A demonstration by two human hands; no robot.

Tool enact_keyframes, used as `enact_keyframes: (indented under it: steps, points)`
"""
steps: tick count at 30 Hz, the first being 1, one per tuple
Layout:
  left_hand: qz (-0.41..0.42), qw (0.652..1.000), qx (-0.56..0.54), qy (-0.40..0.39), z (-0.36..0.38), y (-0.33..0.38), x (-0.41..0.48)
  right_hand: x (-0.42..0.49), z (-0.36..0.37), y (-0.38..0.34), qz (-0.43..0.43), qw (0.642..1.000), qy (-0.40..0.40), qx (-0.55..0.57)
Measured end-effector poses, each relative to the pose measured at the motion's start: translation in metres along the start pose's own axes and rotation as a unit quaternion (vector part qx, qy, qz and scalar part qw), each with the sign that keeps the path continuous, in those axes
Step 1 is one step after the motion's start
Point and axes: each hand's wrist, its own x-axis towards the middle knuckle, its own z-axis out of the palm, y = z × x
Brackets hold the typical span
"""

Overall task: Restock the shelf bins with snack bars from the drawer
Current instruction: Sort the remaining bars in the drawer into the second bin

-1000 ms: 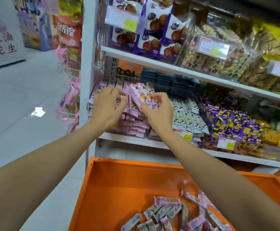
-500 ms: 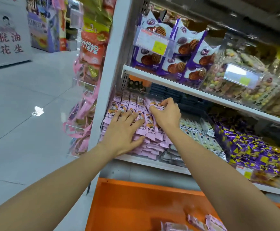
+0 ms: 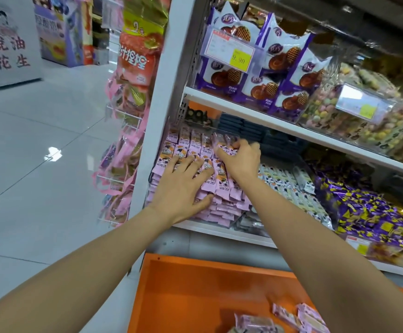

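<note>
1. Step in hand, I'd say: lining up pink snack bars (image 3: pixel 220 188) on the left end of the shelf (image 3: pixel 219 234); next, reaching into the near orange drawer (image 3: pixel 183 296) for more.
2. Left hand (image 3: pixel 183 186) is lying flat, fingers spread, pressing the near rows.
3. Right hand (image 3: pixel 241 159) is curling round the far-row bars.

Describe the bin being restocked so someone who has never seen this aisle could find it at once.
Start at the white shelf upright above the orange drawer. On the lower shelf, the bin hard against that upright holds pink snack bars, with the left hand flat on them and the right hand gripping some. Its neighbours to the right hold white-wrapped bars and purple-yellow sweets.
</note>
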Motion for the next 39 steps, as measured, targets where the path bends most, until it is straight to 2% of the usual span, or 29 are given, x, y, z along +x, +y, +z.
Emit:
enact_keyframes:
  steps: [2,5,10,13,17,21,25,27,30,32,39]
  points:
    - [-0.003,1.000,-0.008,-0.009,-0.003,0.001,-0.001,-0.004,-0.004,0.003,-0.010,1.000,-0.011,-0.003]
    - [-0.005,1.000,0.001,0.003,-0.006,0.006,-0.002,-0.013,-0.009,0.008,-0.055,0.996,0.000,0.065]
    - [0.020,0.990,-0.044,0.134,-0.009,0.040,-0.015,-0.043,-0.033,0.020,-0.139,0.965,0.001,0.225]
    - [0.072,0.986,-0.058,0.139,0.013,0.070,-0.042,-0.075,-0.043,0.043,-0.161,0.947,-0.037,0.275]
    - [0.117,0.988,-0.090,0.047,0.058,0.109,-0.084,-0.128,-0.039,0.097,-0.174,0.940,-0.085,0.280]
    - [0.106,0.979,-0.121,-0.125,0.098,0.138,-0.126,-0.171,-0.014,0.161,-0.146,0.946,-0.123,0.262]
    - [0.087,0.925,-0.151,-0.338,0.137,0.163,-0.165,-0.206,0.018,0.229,-0.103,0.949,-0.224,0.196]
    - [0.102,0.898,-0.145,-0.403,0.154,0.174,-0.183,-0.217,0.033,0.261,-0.073,0.944,-0.290,0.141]
    - [0.134,0.874,-0.132,-0.449,0.174,0.190,-0.206,-0.229,0.055,0.310,-0.031,0.922,-0.386,0.024]
    - [0.141,0.862,-0.130,-0.469,0.183,0.196,-0.217,-0.237,0.065,0.335,-0.025,0.907,-0.418,-0.028]
    - [0.107,0.857,-0.173,-0.474,0.200,0.192,-0.235,-0.252,0.091,0.368,-0.046,0.894,-0.390,-0.218]
